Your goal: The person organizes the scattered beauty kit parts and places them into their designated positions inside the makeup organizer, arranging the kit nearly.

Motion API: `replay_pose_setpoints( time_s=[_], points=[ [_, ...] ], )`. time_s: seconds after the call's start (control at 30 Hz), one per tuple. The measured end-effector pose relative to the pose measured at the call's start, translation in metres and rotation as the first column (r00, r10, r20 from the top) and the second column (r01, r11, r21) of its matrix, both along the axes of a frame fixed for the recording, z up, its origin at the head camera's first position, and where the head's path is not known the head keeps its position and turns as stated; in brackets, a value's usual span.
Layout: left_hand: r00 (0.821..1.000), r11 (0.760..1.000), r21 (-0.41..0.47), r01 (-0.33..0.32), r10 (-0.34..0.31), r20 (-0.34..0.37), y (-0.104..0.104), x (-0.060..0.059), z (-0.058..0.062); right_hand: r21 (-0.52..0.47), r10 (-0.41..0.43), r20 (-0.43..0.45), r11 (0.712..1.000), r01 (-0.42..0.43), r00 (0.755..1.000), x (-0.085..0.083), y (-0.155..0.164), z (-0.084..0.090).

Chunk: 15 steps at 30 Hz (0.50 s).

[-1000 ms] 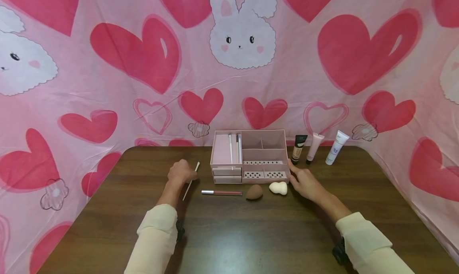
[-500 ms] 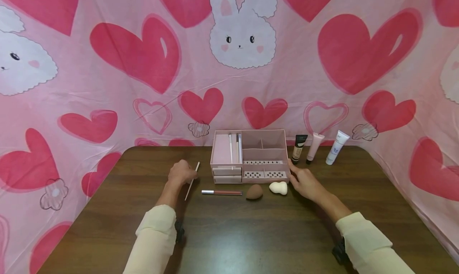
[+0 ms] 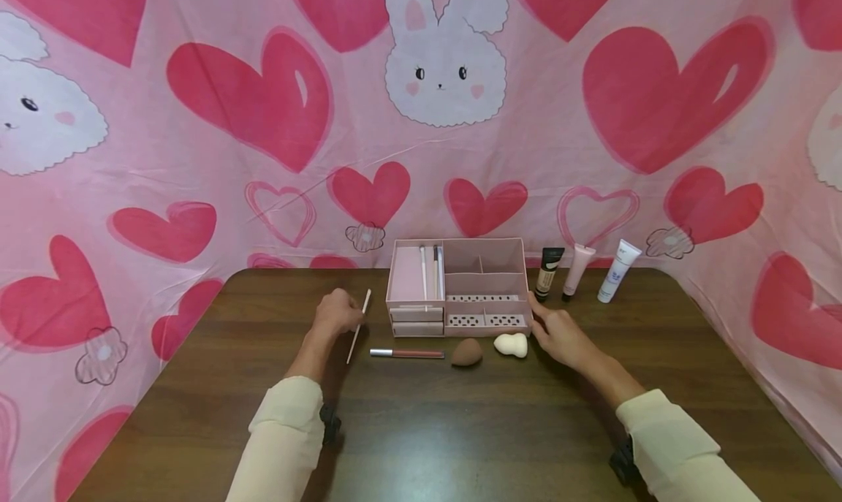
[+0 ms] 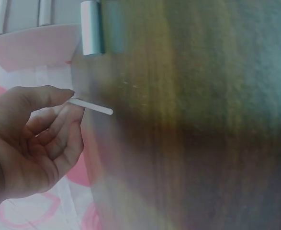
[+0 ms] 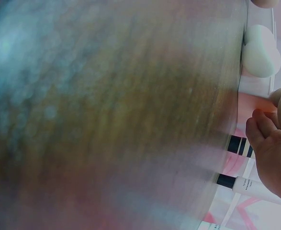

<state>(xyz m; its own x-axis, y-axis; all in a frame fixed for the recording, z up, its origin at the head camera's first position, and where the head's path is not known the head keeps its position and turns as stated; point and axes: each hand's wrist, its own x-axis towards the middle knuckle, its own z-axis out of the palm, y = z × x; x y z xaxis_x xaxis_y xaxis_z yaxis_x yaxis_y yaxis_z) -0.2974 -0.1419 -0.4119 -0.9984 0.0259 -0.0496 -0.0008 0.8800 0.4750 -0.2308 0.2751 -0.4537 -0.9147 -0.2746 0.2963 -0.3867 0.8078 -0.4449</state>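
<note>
My left hand (image 3: 338,312) pinches a slim, pale makeup brush (image 3: 353,348) between thumb and fingers, left of the pink organizer (image 3: 404,275). In the left wrist view, the rounded white end of the brush (image 4: 98,107) sticks out past the thumb tip, and the other fingers are curled. My right hand (image 3: 562,334) rests its extended fingers against the organizer's right side. Two slim brushes (image 3: 424,272) lie in the organizer's left part; its right compartments show bare walls.
In front of the organizer lie a lip gloss tube (image 3: 408,354), a brown makeup sponge (image 3: 466,352) and a white sponge (image 3: 511,344). A black-capped tube (image 3: 547,274), a pink tube (image 3: 578,271) and a white tube (image 3: 618,270) stand to its right, before the heart-printed cloth.
The brush has shifted right and slightly away from me, toward the organizer, with my left hand moving a little the same way. My right hand stays at the organizer's side.
</note>
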Motion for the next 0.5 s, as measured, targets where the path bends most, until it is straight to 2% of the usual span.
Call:
replay_pose_setpoints(
  time_s=[0.3,0.5],
  points=[
    [0.998,0.998,0.069,0.009,-0.005,-0.056,0.005,0.001,0.018,-0.001,0.003,0.002,1.000,-0.003,1.000,0.000,0.000,0.001],
    [0.994,0.988,0.153,0.027,-0.010,-0.111,0.007,0.002,0.034,0.003,0.002,-0.004,1.000,-0.002,1.000,0.000,0.000,0.000]
  ],
)
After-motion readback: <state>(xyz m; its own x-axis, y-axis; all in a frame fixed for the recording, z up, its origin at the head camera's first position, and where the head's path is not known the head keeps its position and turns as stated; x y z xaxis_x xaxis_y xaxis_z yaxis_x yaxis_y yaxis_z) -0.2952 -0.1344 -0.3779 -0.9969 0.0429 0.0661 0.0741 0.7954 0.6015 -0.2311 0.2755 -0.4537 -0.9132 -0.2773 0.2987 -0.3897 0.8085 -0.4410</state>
